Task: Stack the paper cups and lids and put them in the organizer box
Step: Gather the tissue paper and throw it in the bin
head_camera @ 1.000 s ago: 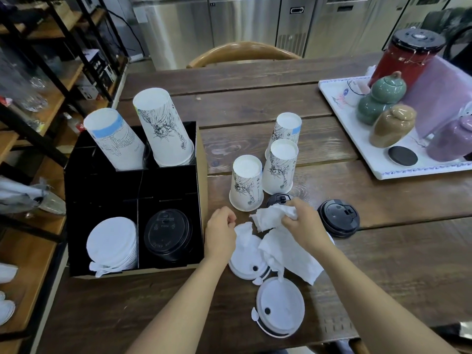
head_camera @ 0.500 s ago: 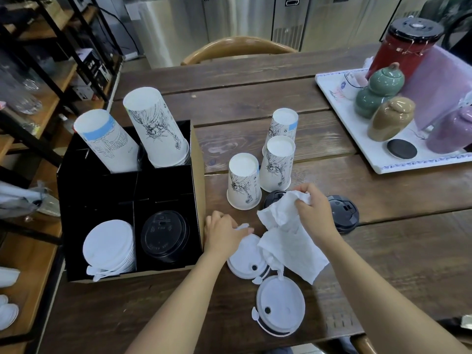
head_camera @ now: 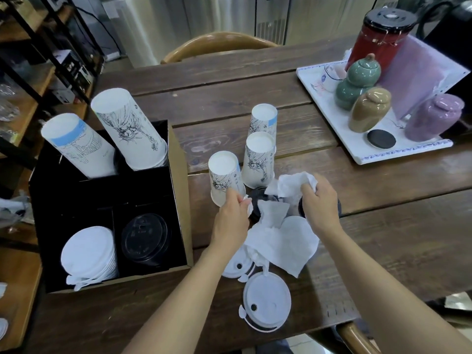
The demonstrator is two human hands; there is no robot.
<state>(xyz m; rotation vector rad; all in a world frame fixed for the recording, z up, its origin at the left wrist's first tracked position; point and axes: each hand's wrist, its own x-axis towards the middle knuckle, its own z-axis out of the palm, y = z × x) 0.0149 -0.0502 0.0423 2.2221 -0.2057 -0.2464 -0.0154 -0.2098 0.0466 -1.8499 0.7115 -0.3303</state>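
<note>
Both hands hold a crumpled white tissue point(head_camera: 281, 233) above the table: my left hand point(head_camera: 232, 218) pinches one corner, my right hand point(head_camera: 319, 203) grips the other end. Under it lie black lids point(head_camera: 258, 200), partly hidden, and white lids point(head_camera: 267, 302), point(head_camera: 236, 267). Three upside-down paper cups point(head_camera: 224, 178), point(head_camera: 259, 159), point(head_camera: 264, 118) stand just beyond my hands. The black organizer box point(head_camera: 178, 200) at left holds two leaning cup stacks point(head_camera: 76, 144), point(head_camera: 130, 129), a stack of white lids point(head_camera: 88, 256) and black lids point(head_camera: 144, 238).
A white tray point(head_camera: 332, 118) at the back right carries ceramic jars, a red canister point(head_camera: 380, 39) and a purple cloth. A wooden chair back point(head_camera: 219, 44) stands behind the table. Shelving point(head_camera: 30, 72) lines the left side. The table's front edge runs close below the white lids.
Both hands have moved away from me with the tissue, lifting it off the white lids toward the cups and black lids. My left hand now pinches the tissue's corner.
</note>
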